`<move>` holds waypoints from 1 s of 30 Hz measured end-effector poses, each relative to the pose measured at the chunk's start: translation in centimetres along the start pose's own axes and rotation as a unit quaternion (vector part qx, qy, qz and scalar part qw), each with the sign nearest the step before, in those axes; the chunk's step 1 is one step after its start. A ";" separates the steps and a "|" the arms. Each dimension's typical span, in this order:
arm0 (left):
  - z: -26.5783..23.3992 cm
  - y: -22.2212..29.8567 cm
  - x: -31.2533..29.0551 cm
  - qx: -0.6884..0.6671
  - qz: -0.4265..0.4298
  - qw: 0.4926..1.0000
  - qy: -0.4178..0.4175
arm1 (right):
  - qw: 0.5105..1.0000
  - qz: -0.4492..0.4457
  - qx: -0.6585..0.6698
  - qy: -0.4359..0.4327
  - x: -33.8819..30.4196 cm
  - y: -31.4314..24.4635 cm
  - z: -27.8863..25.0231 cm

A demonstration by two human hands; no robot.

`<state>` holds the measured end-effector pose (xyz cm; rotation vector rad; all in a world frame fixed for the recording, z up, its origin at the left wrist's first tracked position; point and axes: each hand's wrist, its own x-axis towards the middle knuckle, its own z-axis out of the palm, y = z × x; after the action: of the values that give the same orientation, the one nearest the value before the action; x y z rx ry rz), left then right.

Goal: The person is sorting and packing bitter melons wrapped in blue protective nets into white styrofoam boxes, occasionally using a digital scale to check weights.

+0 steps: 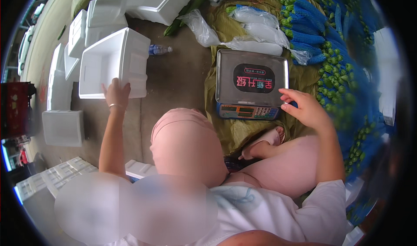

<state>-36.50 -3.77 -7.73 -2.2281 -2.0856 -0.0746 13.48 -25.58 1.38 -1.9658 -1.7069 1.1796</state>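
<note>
My left hand (116, 93) grips the near rim of a white foam box (137, 63), which is tilted with its hollow inside turned left and toward me. The inside I can see holds nothing. My right hand (306, 109) has its fingers apart at the right edge of a platform scale (226, 81). Its fingertips overlap the edge of the metal pan; whether they press on it I cannot tell. Nothing lies on the pan, and the blue keypad and display panel faces me.
Several white foam boxes (150, 3) stand along the left and far side. A plastic bottle (160, 49) lies beside the held box. Clear plastic bags (256, 31) lie beyond the scale. Green vegetables in blue mesh (306, 24) are heaped at the right. A brown-green sheet (236, 131) lies under the scale.
</note>
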 end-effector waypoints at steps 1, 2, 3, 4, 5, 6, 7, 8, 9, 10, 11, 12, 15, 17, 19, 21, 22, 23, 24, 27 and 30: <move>-2.8 0.5 0.5 -0.044 0.055 0.997 0.036 | 0.999 -0.029 -0.031 0.020 -0.4 -0.8 -0.7; -5.5 2.4 0.6 -0.065 0.136 0.987 0.060 | 0.998 -0.041 -0.035 0.030 -0.5 -0.9 -1.1; -8.0 4.5 0.2 -0.091 0.216 0.969 0.083 | 0.997 -0.049 -0.031 0.047 -1.1 -1.9 -2.0; -9.8 6.6 -0.5 -0.097 0.227 0.966 0.079 | 0.993 -0.073 -0.033 0.083 -1.7 -2.1 -2.6; -11.7 8.3 -1.4 -0.096 0.309 0.944 0.062 | 0.984 -0.118 -0.056 0.125 -2.0 -2.6 -3.1; -12.7 10.1 -1.8 -0.099 0.390 0.914 0.048 | 0.954 -0.171 -0.145 0.200 -2.4 -2.9 -3.7; -13.5 11.7 -2.2 -0.099 0.399 0.910 0.050 | 0.926 -0.173 -0.220 0.254 -2.9 -3.6 -4.1; -14.1 13.2 -2.5 -0.070 0.439 0.895 0.035 | 0.877 -0.167 -0.324 0.313 -3.3 -4.1 -4.6; -14.5 14.7 -2.7 -0.044 0.482 0.875 0.020 | 0.876 -0.154 -0.325 0.320 -3.9 -3.8 -5.0; -14.7 16.0 -2.8 -0.036 0.499 0.866 0.014 | 0.854 -0.171 -0.371 0.323 -4.3 -3.1 -5.4; -14.4 16.9 -2.9 -0.037 0.509 0.860 0.017 | 0.829 -0.187 -0.415 0.324 -4.6 -2.4 -5.8; -13.7 17.9 -2.8 -0.043 0.547 0.836 0.017 | 0.838 -0.202 -0.417 0.289 -4.6 -1.0 -5.8; -11.8 20.7 -2.4 -0.056 0.624 0.779 0.015 | 0.841 -0.234 -0.436 0.218 -4.0 4.8 -5.1; -10.7 21.8 -2.5 -0.026 0.631 0.775 0.004 | 0.810 -0.294 -0.469 0.193 -1.7 8.9 -4.0; -9.2 21.7 -1.4 0.047 0.592 0.805 0.022 | 0.857 -0.252 -0.444 0.065 -0.1 9.3 -2.0; -7.4 23.6 -0.9 0.059 0.507 0.858 0.062 | 0.876 -0.203 -0.438 -0.013 1.1 7.2 0.0; -7.1 25.3 -1.1 0.052 0.502 0.863 0.023 | 0.889 -0.194 -0.414 -0.033 1.9 6.6 0.7; -7.1 27.0 -1.7 0.047 0.498 0.866 -0.015 | 0.897 -0.171 -0.406 -0.049 2.8 6.1 1.6; -7.4 28.4 -2.6 -0.003 0.519 0.848 -0.107 | 0.897 -0.148 -0.409 -0.074 4.1 6.1 2.7; -6.9 30.3 -5.8 -0.035 0.539 0.793 -0.282 | 0.905 -0.164 -0.379 -0.107 6.3 5.3 5.5; -6.6 32.2 -7.2 0.012 0.514 0.752 -0.413 | 0.908 -0.168 -0.357 -0.140 5.4 5.3 5.1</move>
<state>-4.70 -13.65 -2.90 -3.3594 -0.5800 1.1595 13.30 -23.44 -7.49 -1.7554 -2.8011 0.7935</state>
